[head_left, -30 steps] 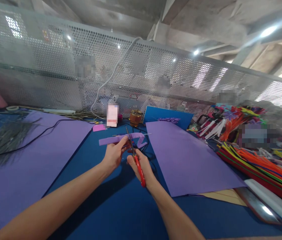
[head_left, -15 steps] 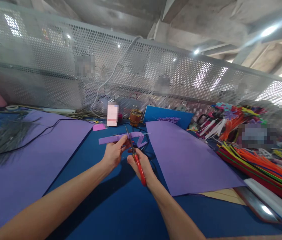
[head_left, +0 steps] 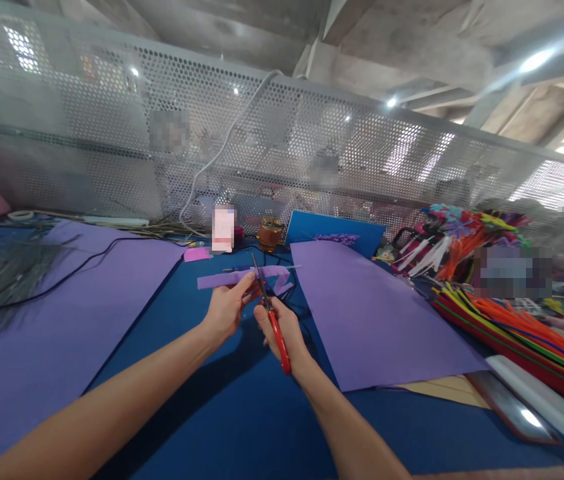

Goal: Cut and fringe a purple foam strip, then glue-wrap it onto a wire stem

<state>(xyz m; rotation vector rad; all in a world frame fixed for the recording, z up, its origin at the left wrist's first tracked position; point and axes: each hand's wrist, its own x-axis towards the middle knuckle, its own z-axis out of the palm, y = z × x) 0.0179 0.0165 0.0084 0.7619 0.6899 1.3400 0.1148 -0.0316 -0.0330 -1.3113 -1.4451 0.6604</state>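
Observation:
A narrow purple strip (head_left: 212, 281) is pinched between the thumb and fingers of my left hand (head_left: 227, 308); its far part bends back on itself to the right. My right hand (head_left: 285, 330) is wrapped round the red handles of a pair of scissors (head_left: 278, 337). The blades point up and away and cross the strip just right of my left fingertips. Whether the blades are fully closed is too small to tell.
Large purple sheets (head_left: 127, 287) (head_left: 372, 313) lie left and right on the blue table (head_left: 242, 427). Behind stand a phone (head_left: 223, 229), an amber jar (head_left: 270, 233) and a perforated metal screen (head_left: 282, 140). Colourful stems (head_left: 527, 333) lie at right, dark bristly strands (head_left: 12, 280) at left.
The folded right part of the strip has shifted slightly. Both hands stay nearly in place, and the scissors have barely moved.

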